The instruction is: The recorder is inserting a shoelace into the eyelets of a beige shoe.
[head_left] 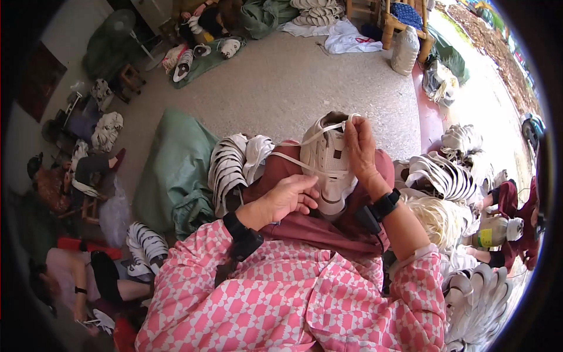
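Observation:
A pale beige and white shoe upper [321, 154] rests on my lap, its toe toward me. My right hand [359, 146] is beside its upper right edge, fingers pinched on a white shoelace [339, 125] near the ankle opening. More of the lace loops out to the left and crosses the front of the upper. At the toe's left side is my left hand [286, 200], its fingers loosely bent and apart; I see nothing held in it. Both wrists wear black bands with small boxes.
Stacked white shoe uppers [229, 170] stand left of my knees beside a green sack [170, 170]. More uppers [443, 176] and a bundle of cream laces [437, 220] lie at the right. Other people sit along the left, far and right sides. A plastic jug [404, 51] stands far right.

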The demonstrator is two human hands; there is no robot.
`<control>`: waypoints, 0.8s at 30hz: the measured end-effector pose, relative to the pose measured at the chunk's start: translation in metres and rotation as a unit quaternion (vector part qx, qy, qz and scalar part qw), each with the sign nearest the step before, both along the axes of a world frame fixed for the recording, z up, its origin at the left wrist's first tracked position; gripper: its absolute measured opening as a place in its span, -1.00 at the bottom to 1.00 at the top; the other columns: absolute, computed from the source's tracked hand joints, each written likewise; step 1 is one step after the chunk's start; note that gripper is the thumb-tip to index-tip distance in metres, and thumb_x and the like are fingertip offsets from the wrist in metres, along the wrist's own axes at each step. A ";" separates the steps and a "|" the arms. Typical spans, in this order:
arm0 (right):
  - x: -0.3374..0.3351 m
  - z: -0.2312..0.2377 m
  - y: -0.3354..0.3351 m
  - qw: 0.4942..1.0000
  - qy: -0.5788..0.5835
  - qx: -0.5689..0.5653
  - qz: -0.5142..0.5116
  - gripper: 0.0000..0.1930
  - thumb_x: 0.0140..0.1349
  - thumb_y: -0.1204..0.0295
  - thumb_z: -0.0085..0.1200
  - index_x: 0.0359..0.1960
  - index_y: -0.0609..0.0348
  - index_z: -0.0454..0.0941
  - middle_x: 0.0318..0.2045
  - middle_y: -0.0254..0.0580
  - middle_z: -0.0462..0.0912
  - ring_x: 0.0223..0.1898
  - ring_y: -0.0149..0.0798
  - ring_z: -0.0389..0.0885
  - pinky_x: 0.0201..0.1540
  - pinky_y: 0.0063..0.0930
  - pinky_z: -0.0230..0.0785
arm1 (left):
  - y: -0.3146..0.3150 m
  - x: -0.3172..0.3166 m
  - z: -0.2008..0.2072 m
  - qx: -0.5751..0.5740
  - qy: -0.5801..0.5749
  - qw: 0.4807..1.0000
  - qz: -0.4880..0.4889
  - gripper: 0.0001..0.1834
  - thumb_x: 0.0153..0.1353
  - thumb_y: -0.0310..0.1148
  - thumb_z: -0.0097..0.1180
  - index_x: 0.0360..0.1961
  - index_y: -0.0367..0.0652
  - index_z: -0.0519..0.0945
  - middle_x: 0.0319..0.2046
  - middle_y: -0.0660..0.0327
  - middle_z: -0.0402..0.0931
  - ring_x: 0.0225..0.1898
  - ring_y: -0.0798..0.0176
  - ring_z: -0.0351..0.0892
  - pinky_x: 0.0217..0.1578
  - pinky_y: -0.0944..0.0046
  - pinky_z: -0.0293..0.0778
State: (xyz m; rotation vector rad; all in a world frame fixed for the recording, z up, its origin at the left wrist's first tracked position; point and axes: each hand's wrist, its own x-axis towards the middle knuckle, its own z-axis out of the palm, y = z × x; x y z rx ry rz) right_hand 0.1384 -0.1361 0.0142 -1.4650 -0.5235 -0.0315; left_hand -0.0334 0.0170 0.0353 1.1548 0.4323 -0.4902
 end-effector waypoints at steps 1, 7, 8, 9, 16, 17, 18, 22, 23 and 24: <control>0.001 -0.002 0.001 1.000 0.000 0.010 -0.007 -0.88 0.44 0.38 -0.01 -0.16 0.15 0.44 -0.43 -0.43 0.44 -0.40 -0.54 0.34 -0.34 -0.59 0.30 | 0.003 0.002 -0.003 -0.074 0.008 0.996 0.048 -0.65 0.30 -0.07 0.19 -0.11 -0.10 0.50 -0.32 0.28 0.59 -0.36 0.31 0.61 -0.35 0.31 0.51; 0.008 -0.009 0.010 0.993 -0.065 -0.069 -0.073 -0.85 0.37 0.32 0.01 -0.18 0.13 0.46 -0.36 0.02 0.59 -0.33 0.12 0.54 -0.24 -0.11 0.37 | -0.009 0.021 -0.028 -0.124 -0.013 0.964 0.236 -0.78 0.24 -0.14 0.29 -0.29 0.01 0.54 -0.45 0.38 0.51 -0.45 0.36 0.48 -0.44 0.35 0.37; 0.008 -0.009 0.010 0.988 -0.097 -0.079 -0.095 -0.84 0.38 0.29 0.00 -0.20 0.10 0.46 -0.40 -0.01 0.60 -0.34 0.10 0.54 -0.19 -0.09 0.35 | -0.011 0.026 -0.030 -0.105 -0.034 0.961 0.255 -0.78 0.25 -0.15 0.28 -0.31 0.01 0.53 -0.46 0.38 0.50 -0.47 0.36 0.46 -0.46 0.35 0.37; 0.008 -0.010 0.010 0.984 -0.120 -0.071 -0.107 -0.84 0.39 0.29 0.00 -0.20 0.08 0.46 -0.41 -0.03 0.60 -0.34 0.10 0.53 -0.18 -0.10 0.34 | -0.014 0.030 -0.031 -0.086 -0.051 0.960 0.262 -0.78 0.25 -0.16 0.28 -0.30 0.00 0.52 -0.47 0.38 0.49 -0.47 0.36 0.46 -0.47 0.35 0.37; 0.001 -0.003 0.011 0.970 -0.173 -0.128 -0.110 -0.86 0.39 0.28 -0.01 -0.20 0.04 0.44 -0.43 -0.14 0.60 -0.34 0.01 0.54 -0.15 -0.22 0.28 | -0.011 0.036 0.022 -0.129 -0.160 0.955 0.215 -0.72 0.44 -0.13 0.00 -0.24 -0.13 0.53 -0.60 0.39 0.26 -0.58 0.43 0.31 -0.55 0.39 0.28; 0.001 -0.001 0.011 0.971 -0.171 -0.126 -0.108 -0.86 0.39 0.28 -0.01 -0.20 0.04 0.44 -0.43 -0.14 0.60 -0.34 0.01 0.54 -0.15 -0.22 0.28 | -0.009 0.029 0.037 -0.096 -0.247 0.953 0.146 -0.70 0.44 -0.14 -0.01 -0.26 -0.16 0.54 -0.61 0.39 0.27 -0.59 0.43 0.31 -0.55 0.39 0.30; 0.001 0.000 0.011 0.967 -0.188 -0.128 -0.110 -0.86 0.39 0.29 -0.01 -0.20 0.05 0.44 -0.43 -0.14 0.60 -0.35 0.00 0.54 -0.14 -0.22 0.27 | -0.006 0.019 0.053 -0.055 -0.303 0.946 0.101 -0.68 0.45 -0.15 -0.01 -0.29 -0.19 0.55 -0.61 0.40 0.28 -0.60 0.43 0.31 -0.54 0.38 0.31; 0.003 -0.002 0.008 0.970 -0.197 -0.110 -0.090 -0.87 0.39 0.30 -0.02 -0.21 0.06 0.43 -0.45 -0.15 0.59 -0.37 -0.01 0.55 -0.11 -0.23 0.26 | 0.016 -0.010 0.099 0.132 -0.395 0.909 -0.028 -0.60 0.47 -0.14 -0.05 -0.40 -0.23 0.53 -0.64 0.42 0.20 -0.66 0.49 0.19 -0.59 0.39 0.30; 0.003 -0.003 0.009 0.971 -0.192 -0.116 -0.082 -0.87 0.39 0.30 -0.02 -0.21 0.06 0.43 -0.45 -0.15 0.59 -0.37 -0.01 0.55 -0.11 -0.23 0.26 | 0.028 -0.014 0.105 0.138 -0.395 0.908 0.025 -0.61 0.46 -0.13 -0.03 -0.40 -0.22 0.53 -0.63 0.42 0.21 -0.65 0.49 0.19 -0.59 0.39 0.29; 0.003 -0.004 0.008 0.969 -0.197 -0.116 -0.091 -0.87 0.38 0.31 -0.02 -0.21 0.06 0.43 -0.47 -0.15 0.59 -0.38 0.00 0.55 -0.11 -0.23 0.26 | 0.044 -0.018 0.110 0.143 -0.383 0.908 0.093 -0.62 0.45 -0.12 -0.02 -0.39 -0.21 0.52 -0.62 0.41 0.22 -0.65 0.49 0.19 -0.60 0.40 0.27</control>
